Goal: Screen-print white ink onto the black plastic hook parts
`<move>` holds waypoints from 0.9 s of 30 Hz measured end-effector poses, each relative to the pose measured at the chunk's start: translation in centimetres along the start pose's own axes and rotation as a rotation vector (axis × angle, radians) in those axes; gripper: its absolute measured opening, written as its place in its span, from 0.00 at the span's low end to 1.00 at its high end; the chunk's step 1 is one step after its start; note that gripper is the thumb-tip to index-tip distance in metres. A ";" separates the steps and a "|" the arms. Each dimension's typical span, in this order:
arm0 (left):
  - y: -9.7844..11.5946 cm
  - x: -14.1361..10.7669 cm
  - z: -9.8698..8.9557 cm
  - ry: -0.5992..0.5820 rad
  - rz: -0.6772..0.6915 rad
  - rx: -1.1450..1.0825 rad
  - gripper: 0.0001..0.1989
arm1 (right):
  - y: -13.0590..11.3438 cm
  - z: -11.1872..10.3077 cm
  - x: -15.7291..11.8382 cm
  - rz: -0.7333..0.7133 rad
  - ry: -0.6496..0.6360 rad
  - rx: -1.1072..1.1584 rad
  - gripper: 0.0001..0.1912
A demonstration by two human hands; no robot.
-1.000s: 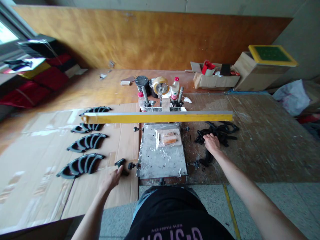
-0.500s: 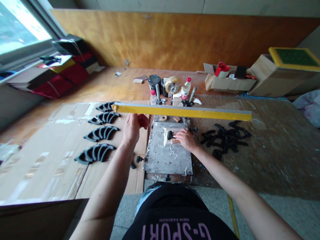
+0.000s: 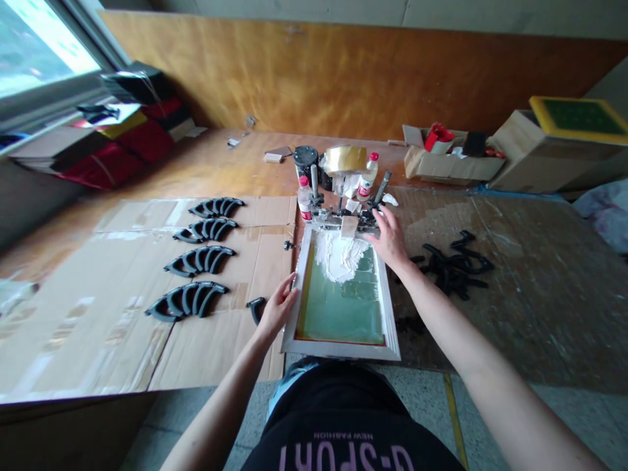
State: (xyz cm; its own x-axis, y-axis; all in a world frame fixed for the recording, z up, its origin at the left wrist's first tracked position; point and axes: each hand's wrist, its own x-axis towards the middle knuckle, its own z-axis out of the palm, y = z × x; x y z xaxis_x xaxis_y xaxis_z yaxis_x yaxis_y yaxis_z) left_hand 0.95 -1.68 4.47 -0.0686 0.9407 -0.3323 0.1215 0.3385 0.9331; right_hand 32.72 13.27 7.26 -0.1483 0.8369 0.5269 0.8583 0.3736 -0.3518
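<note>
A screen-printing frame (image 3: 391, 314) lies flat in front of me, its green mesh (image 3: 338, 311) bearing a patch of white ink (image 3: 338, 258) at the far end. My left hand (image 3: 280, 304) grips the left side of the frame, fingertips at its edge. With fingers apart, my right hand (image 3: 389, 239) hovers over the frame's far right corner, near the clamp (image 3: 373, 219). Just left of those fingers, a pale squeegee block (image 3: 349, 227) stands at the far end of the mesh. The plate beneath the frame is hidden.
Curved black handles (image 3: 199, 260) are laid in several rows on cardboard (image 3: 112, 327) at left. More black parts (image 3: 451, 268) are heaped at right. Behind the frame stand bottles (image 3: 367, 176), a dark jar (image 3: 305, 163) and a tape roll (image 3: 346, 159). An open carton (image 3: 446, 167) sits back right.
The frame has swung down from its raised position and covers the plate. My left hand has come down and nearer with it. My right hand has left the black part and moved up and right.
</note>
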 end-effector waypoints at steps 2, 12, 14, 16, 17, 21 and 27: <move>-1.9 0.7 0.3 -0.010 0.007 0.050 0.39 | -2.5 1.4 1.9 -0.088 -0.143 -0.031 0.24; -3.7 1.6 0.3 0.026 0.004 0.063 0.34 | -5.1 0.2 -3.6 -0.526 -0.578 0.075 0.10; -3.2 1.4 0.4 0.025 0.004 0.067 0.34 | -4.9 -0.1 -3.4 -0.533 -0.599 0.134 0.08; -2.6 1.1 0.5 0.034 -0.005 0.097 0.34 | -4.9 0.3 -3.1 -0.447 -0.525 0.140 0.07; -2.4 1.0 0.5 0.039 -0.012 0.116 0.34 | -5.0 0.7 -3.3 -0.417 -0.471 0.138 0.07; -2.1 0.8 0.4 0.027 -0.021 0.119 0.37 | -5.1 1.6 -5.7 -0.496 -0.341 0.181 0.13; -0.4 0.1 -0.3 -0.016 -0.011 0.071 0.39 | -5.3 1.0 -2.5 -0.352 -0.360 0.192 0.13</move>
State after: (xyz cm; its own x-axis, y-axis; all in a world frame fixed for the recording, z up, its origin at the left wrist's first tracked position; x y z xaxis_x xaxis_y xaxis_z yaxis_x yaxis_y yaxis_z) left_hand 0.64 -1.69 4.09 -0.0544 0.9369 -0.3452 0.1908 0.3491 0.9174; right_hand 28.06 9.62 7.02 -0.5989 0.7191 0.3523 0.6258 0.6948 -0.3544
